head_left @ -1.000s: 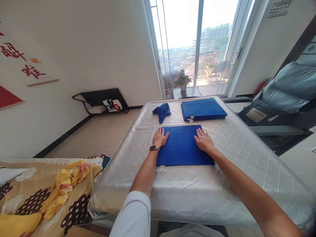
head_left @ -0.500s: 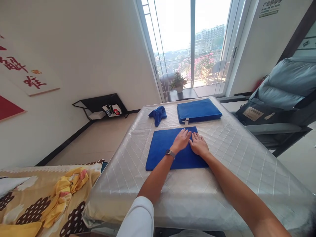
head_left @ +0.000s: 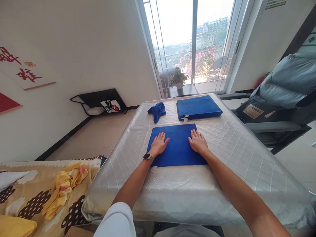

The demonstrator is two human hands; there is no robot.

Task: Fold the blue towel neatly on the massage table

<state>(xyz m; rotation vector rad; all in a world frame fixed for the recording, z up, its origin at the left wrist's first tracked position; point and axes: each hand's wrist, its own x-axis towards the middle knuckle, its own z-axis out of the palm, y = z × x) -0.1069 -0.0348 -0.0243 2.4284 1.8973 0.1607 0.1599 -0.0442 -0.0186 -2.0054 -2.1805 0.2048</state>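
Rests the left hand (head_left: 158, 144) palm-down on the left part of a folded blue cloth (head_left: 178, 152), with the fingers slightly parted and the thumb angled out toward the middle. Lays the right hand (head_left: 198, 142) palm-down at the right edge of the same cloth, also with the fingers slightly parted and the thumb turned inward. Has the folded blue cloth flat on a silvery quilted cover (head_left: 177, 194), directly ahead, with a small white label (head_left: 154, 169) poking out at the near left corner. Wears a dark-faced watch (head_left: 148, 157) on the left wrist. Has a crumpled blue cloth (head_left: 157, 112) just past the far left corner and a neat stack of blue cloths (head_left: 199, 107) farther back to the right. Faces a potted plant (head_left: 179, 79) by a glass door (head_left: 175, 26).
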